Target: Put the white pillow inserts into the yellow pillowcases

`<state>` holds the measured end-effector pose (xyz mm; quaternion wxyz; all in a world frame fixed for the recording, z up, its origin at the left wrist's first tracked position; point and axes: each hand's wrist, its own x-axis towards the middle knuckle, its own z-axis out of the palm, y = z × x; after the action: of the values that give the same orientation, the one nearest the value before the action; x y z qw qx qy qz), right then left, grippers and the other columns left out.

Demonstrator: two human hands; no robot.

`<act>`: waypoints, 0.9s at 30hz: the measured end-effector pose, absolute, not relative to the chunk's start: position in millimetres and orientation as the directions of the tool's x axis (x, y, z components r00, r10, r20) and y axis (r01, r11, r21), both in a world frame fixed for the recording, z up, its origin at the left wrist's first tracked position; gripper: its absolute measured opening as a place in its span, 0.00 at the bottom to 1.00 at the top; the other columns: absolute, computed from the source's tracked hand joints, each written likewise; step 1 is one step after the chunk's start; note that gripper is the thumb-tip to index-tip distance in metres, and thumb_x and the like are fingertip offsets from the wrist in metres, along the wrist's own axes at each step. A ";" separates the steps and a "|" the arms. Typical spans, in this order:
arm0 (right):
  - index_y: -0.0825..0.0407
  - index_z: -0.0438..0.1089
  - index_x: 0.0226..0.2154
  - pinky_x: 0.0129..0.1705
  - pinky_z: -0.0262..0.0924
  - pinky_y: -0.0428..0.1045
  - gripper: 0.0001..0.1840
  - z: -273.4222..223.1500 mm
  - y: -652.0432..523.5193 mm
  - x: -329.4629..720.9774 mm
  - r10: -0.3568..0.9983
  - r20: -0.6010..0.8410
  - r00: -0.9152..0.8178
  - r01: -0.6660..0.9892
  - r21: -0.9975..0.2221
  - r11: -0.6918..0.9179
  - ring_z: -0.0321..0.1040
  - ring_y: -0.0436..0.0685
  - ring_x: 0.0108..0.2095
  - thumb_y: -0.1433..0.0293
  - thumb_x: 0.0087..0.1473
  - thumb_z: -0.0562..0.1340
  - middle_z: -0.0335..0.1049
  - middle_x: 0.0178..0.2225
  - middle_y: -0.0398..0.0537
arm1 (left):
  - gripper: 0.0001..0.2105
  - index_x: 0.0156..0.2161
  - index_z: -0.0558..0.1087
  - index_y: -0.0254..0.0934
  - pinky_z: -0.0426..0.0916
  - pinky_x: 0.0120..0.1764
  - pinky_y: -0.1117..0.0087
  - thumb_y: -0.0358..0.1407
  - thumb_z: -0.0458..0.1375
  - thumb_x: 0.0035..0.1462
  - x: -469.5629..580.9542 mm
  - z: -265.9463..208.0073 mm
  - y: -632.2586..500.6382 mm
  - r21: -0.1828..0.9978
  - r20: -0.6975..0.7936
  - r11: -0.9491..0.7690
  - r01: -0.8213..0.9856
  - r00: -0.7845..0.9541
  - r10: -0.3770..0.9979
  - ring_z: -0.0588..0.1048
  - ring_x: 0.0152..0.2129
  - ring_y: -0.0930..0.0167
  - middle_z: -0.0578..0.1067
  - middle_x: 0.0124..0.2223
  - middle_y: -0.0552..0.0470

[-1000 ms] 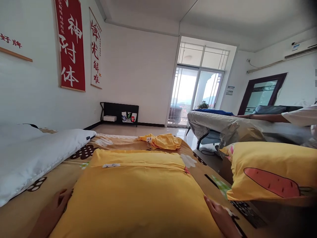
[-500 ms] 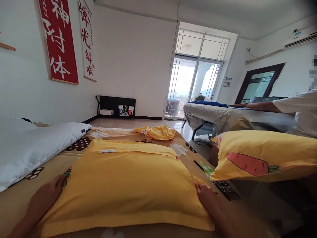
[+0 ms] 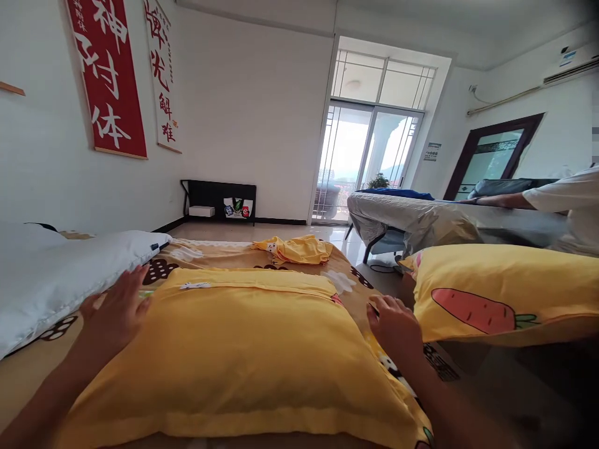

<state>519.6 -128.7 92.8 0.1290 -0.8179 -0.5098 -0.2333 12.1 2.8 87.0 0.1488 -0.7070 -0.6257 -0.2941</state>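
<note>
A plump yellow pillow (image 3: 234, 349) lies flat before me on a brown patterned bed cover (image 3: 346, 287). A seam runs across its far part, with a small white print at the left. My left hand (image 3: 115, 312) is raised at the pillow's left side, fingers stretched out and holding nothing. Beside the right edge, my right hand (image 3: 395, 324) hovers with its fingers apart and slightly bent; nothing shows in it. Whether either hand touches the fabric, I cannot tell.
White pillows (image 3: 93, 268) lie at the left. Beyond is a crumpled yellow cloth (image 3: 299, 251). A yellow pillow with a carrot print (image 3: 510, 287) sits at the right. Farther back, a person's arm (image 3: 510, 199) reaches over a plastic-covered table (image 3: 397, 212).
Both hands have come off the pillow's sides and moved up and away from me. The pillow's near right corner has spread, showing more printed fabric. The other person's arm has shifted slightly right.
</note>
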 end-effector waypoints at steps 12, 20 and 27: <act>0.56 0.51 0.64 0.62 0.39 0.60 0.33 82.3 19.1 397.9 0.924 0.231 0.306 0.941 -0.222 -0.256 0.41 0.62 0.66 0.54 0.64 0.42 0.47 0.66 0.58 | 0.26 0.63 0.59 0.39 0.45 0.59 0.41 0.42 0.38 0.64 105.5 101.5 123.3 0.309 0.372 -0.143 0.940 0.019 0.928 0.52 0.64 0.58 0.56 0.67 0.43; 0.55 0.50 0.64 0.63 0.36 0.62 0.34 45.5 29.0 406.1 0.944 0.161 0.290 0.943 -0.217 -0.252 0.40 0.61 0.67 0.54 0.63 0.38 0.45 0.67 0.56 | 0.25 0.59 0.66 0.41 0.51 0.61 0.50 0.44 0.40 0.62 65.6 24.1 157.7 0.302 0.194 -0.135 0.944 0.078 0.978 0.56 0.63 0.61 0.62 0.64 0.47; 0.50 0.54 0.62 0.62 0.41 0.62 0.32 54.0 18.6 437.6 0.946 0.119 0.303 0.937 -0.216 -0.273 0.43 0.58 0.66 0.53 0.63 0.41 0.48 0.66 0.53 | 0.26 0.62 0.62 0.40 0.51 0.62 0.55 0.43 0.39 0.62 59.5 21.3 154.4 0.302 0.176 -0.151 0.941 0.101 0.979 0.54 0.64 0.66 0.59 0.66 0.50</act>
<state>437.6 18.6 54.0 0.1231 -0.7977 -0.5901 0.0165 59.5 154.4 21.3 -0.0563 -0.7398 -0.6491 -0.1681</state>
